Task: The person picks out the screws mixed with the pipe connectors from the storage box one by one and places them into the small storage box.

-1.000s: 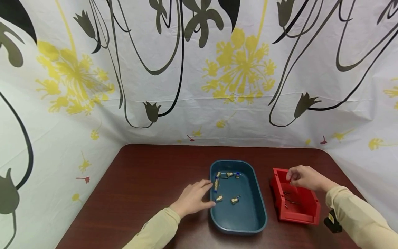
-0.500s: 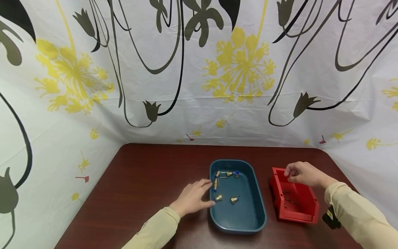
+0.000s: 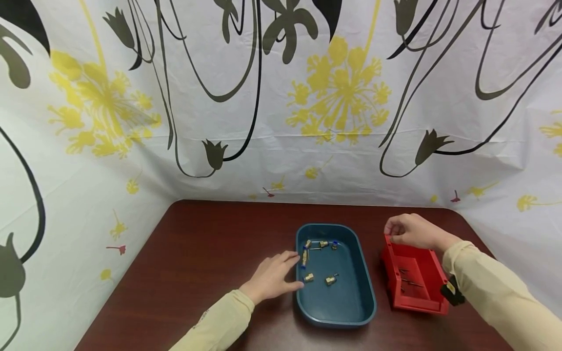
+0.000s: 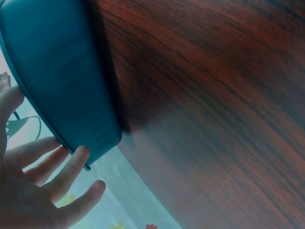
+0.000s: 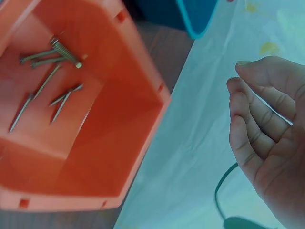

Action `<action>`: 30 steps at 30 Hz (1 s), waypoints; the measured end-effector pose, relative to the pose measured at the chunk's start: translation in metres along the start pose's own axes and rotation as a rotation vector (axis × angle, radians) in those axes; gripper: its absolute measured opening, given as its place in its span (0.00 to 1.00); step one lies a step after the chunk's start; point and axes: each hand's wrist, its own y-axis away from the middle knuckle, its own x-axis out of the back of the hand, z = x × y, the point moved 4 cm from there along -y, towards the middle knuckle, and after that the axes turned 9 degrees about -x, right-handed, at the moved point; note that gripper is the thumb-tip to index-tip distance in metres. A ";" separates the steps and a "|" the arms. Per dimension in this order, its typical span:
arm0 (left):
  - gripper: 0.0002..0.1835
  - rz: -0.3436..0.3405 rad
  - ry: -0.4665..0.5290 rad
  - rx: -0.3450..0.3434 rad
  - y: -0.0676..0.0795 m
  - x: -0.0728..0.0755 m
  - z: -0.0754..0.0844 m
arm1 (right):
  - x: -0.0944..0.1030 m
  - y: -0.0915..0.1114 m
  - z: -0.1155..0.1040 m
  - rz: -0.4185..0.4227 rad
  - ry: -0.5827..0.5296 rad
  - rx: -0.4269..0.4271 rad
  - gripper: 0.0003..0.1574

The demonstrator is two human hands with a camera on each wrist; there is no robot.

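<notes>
Although the right hand (image 3: 414, 231) has its fingers loosely bent, the thumb tip stands just apart from the index tip, and no object shows between them. It hangs over the far left corner of a red bin (image 3: 419, 305), so the screws (image 5: 66, 52) on the bin's floor lie below it and closer to the person; any reach for them would, I judge, go down and back over the far wall. This hand is much the nearer one. The screws share no long axis: some cross, others point their own way, and in the head view one lies roughly sideways. They look slim and metallic, dull grey-gold, with small heads and, on the stoutest, a plain thread. Well to the left, the left hand (image 3: 272, 278) has its fingers spread at the near-left side of a blue tray (image 3: 342, 312), seemingly touching the rim, gripping nothing. Inside the tray sit brass fittings (image 3: 331, 280), some with blue ends, mostly along the left and far sides. Both containers stand on the dark worktop (image 3: 219, 243), before a flower-printed cloth (image 3: 263, 122).
</notes>
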 end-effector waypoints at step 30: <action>0.35 0.002 0.007 0.009 -0.001 0.002 0.000 | -0.078 -0.072 -0.083 -0.207 -0.055 0.126 0.09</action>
